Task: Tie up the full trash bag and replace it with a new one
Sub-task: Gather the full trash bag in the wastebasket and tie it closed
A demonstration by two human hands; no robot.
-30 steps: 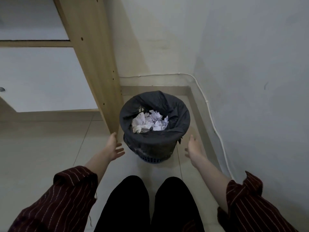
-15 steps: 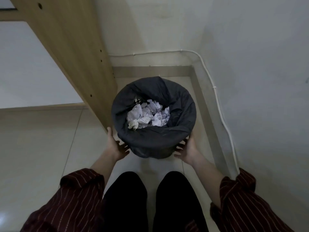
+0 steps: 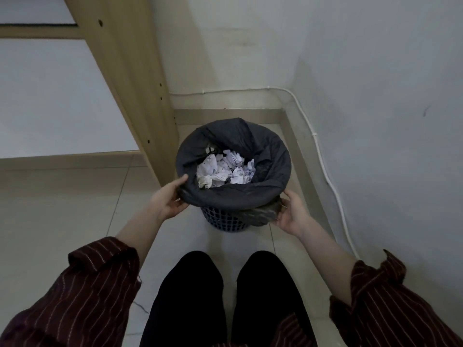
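The left hand [image 3: 167,199] and right hand [image 3: 292,213] pinch the rim of the soft trash bag [image 3: 271,156]; holding crumpled paper [image 3: 225,169], it should feel light.

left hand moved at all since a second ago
Yes. The left hand went rightward from the wooden post's foot onto the trash bag's rim, gripping it.

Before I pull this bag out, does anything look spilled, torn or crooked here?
No spill or tear shows; the crumpled paper sits inside the trash bag. Its folded rim hangs lower and bunched by the right hand.
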